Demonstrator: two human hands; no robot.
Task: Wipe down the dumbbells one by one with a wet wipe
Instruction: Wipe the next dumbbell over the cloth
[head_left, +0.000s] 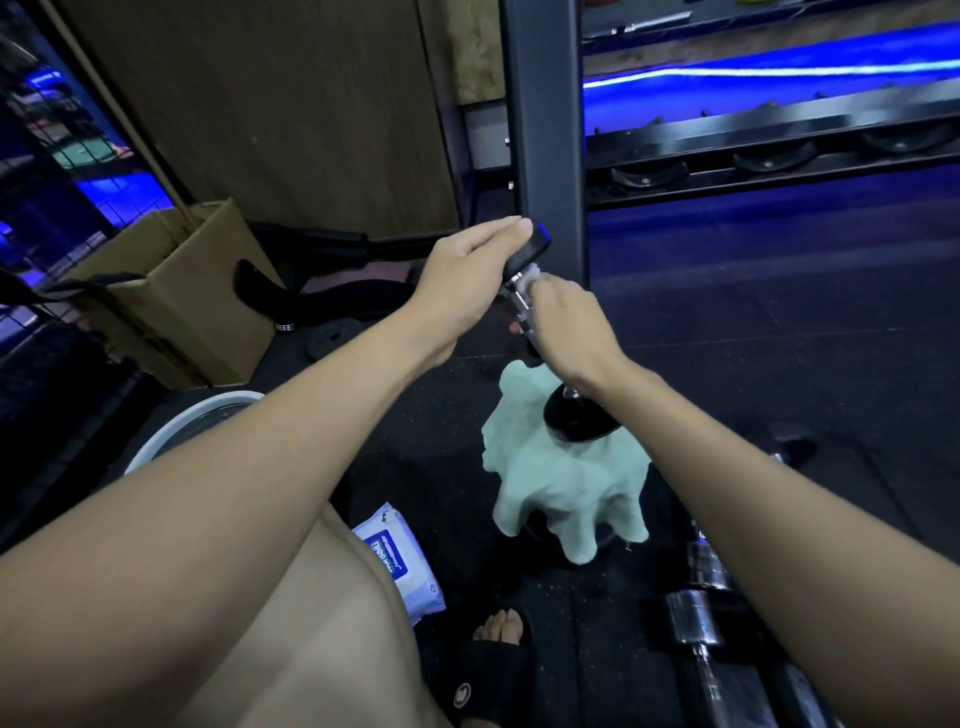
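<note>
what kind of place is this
Most likely a gym's free-weight corner. A black storage rack with empty cradles stands behind, chrome dumbbells lie on dark rubber flooring, and the left hand and right hand hold another dumbbell upright while wiping it.

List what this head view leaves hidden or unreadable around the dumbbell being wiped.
- Dumbbell: in the head view, the handle's middle is covered by the right hand; the left hand hides most of the upper head.
- Wet wipe: only a white tuft shows above the right hand's fingers.
- Lower head: what it stands on is hidden by the pale green cloth.
- Wipe pack: label blurred, partly behind the leg.
</note>
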